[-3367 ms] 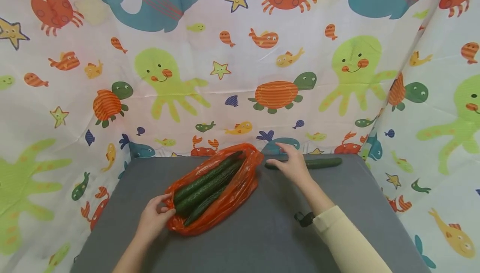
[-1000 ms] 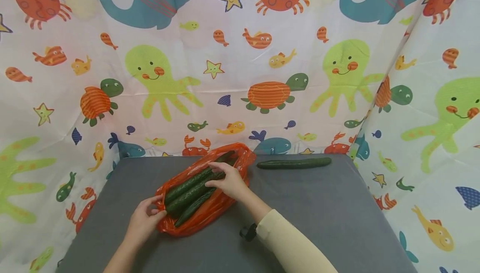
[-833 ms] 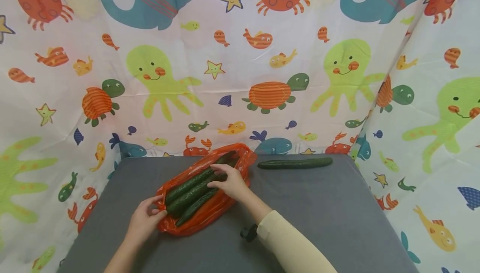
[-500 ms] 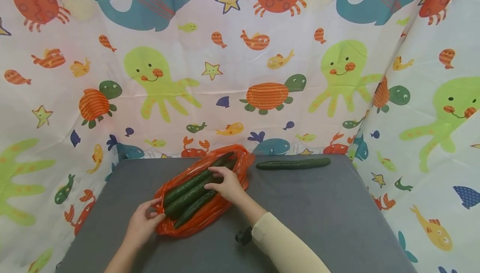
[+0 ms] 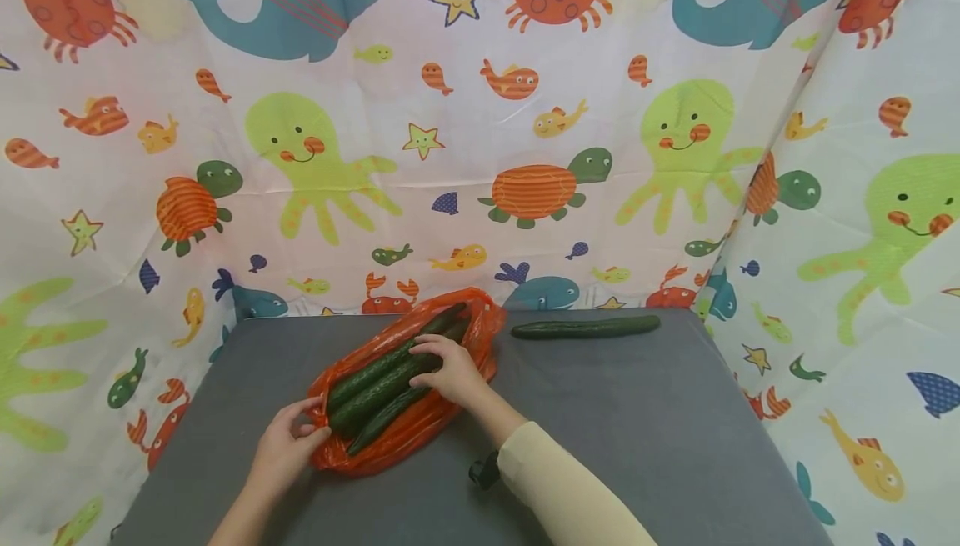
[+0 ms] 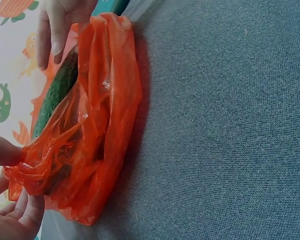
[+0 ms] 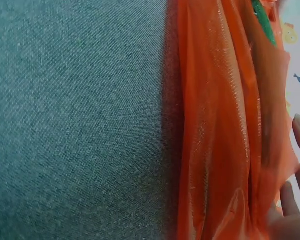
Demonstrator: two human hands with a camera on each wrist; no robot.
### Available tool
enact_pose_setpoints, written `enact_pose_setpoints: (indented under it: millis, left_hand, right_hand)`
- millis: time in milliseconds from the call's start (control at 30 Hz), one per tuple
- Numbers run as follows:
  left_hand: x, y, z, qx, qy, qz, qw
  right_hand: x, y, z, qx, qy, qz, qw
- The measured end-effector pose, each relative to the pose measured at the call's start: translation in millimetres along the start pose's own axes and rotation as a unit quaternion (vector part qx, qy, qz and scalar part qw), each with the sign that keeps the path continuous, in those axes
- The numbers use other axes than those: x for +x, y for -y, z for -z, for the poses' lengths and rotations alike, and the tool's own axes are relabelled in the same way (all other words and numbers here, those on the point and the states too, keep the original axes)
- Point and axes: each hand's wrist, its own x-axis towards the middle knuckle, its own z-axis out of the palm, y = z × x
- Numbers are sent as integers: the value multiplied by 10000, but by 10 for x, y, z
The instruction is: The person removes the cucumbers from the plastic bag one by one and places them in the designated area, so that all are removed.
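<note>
An orange plastic bag lies slanted on the table, its open side up. Inside are three long green cucumbers side by side. At the near left end, my left hand pinches the gathered edge of the bag; the left wrist view shows thumb and fingers around the crumpled plastic. My right hand is over the cucumbers toward the bag's far end, thumb and fingers spread apart. In the left wrist view its loose fingers hang close above a cucumber. Another cucumber lies outside the bag.
The grey cloth-covered table ends at a white curtain printed with sea animals, which also stands along both sides. The loose cucumber lies near the table's back edge, right of the bag. A black strap shows at my right wrist.
Some seconds ago my right hand was at the loose cucumber; since then it has moved left over the bag. In the last second it has shifted only slightly. My left hand keeps its hold.
</note>
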Motion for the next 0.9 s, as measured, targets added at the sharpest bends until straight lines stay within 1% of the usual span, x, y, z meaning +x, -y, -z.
enact_pose_setpoints:
  millis: [167, 267, 467, 600, 767, 900]
  left_hand:
    - [-7, 4, -6, 2, -10, 10, 10000]
    - [-18, -2, -7, -11, 10, 38, 10000]
    - [-28, -7, -6, -36, -21, 16, 10000]
    - [-33, -8, -3, -25, -68, 16, 10000]
    - [-30, -20, 2, -18, -59, 1, 10000]
    - [-29, -27, 2, -41, -62, 12, 10000]
  right_hand:
    - [10, -6, -44, 375, 313, 107, 9987]
    - [4, -14, -77, 500, 406, 175, 9978]
    - [9, -45, -127, -1, 338, 479, 9983]
    - [26, -76, -139, -333, 316, 586, 9972]
    - [55, -126, -174, -1003, 378, 693, 9918]
    - [59, -106, -209, -1419, 398, 710, 9865]
